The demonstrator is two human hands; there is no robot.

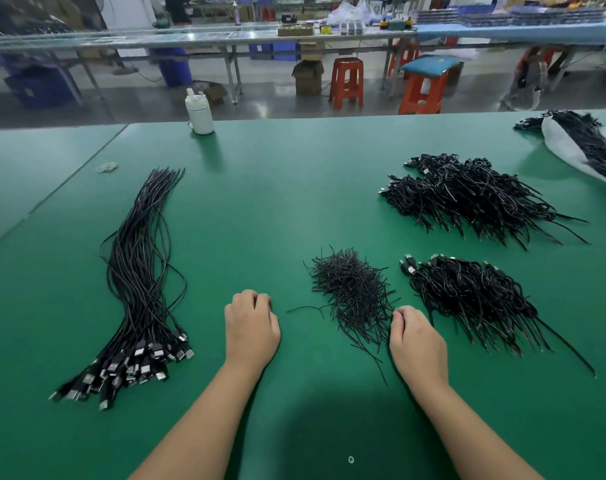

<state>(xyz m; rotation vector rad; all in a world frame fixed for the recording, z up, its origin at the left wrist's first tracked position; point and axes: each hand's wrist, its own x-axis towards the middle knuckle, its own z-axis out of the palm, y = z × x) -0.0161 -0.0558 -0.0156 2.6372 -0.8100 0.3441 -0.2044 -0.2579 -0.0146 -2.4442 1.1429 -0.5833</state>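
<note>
On the green table [260, 220] lies a long straight bundle of black USB cables [142, 271] at the left, plugs toward me. A small heap of short black twist ties [353, 292] sits in the middle. Right of it lies a pile of coiled cables [467, 296], and a bigger pile [467, 195] lies farther back. My left hand [251, 329] rests on the table left of the ties, fingers curled under, nothing visible in it. At the near right edge of the tie heap is my right hand [417, 341], fingers curled and touching the ties; whether it pinches one is hidden.
A white bottle [200, 112] stands at the table's far edge. A rubber band [106, 167] lies at the far left. A white bag with more cables [585, 143] is at the far right. Orange stools [346, 83] and workbenches stand beyond.
</note>
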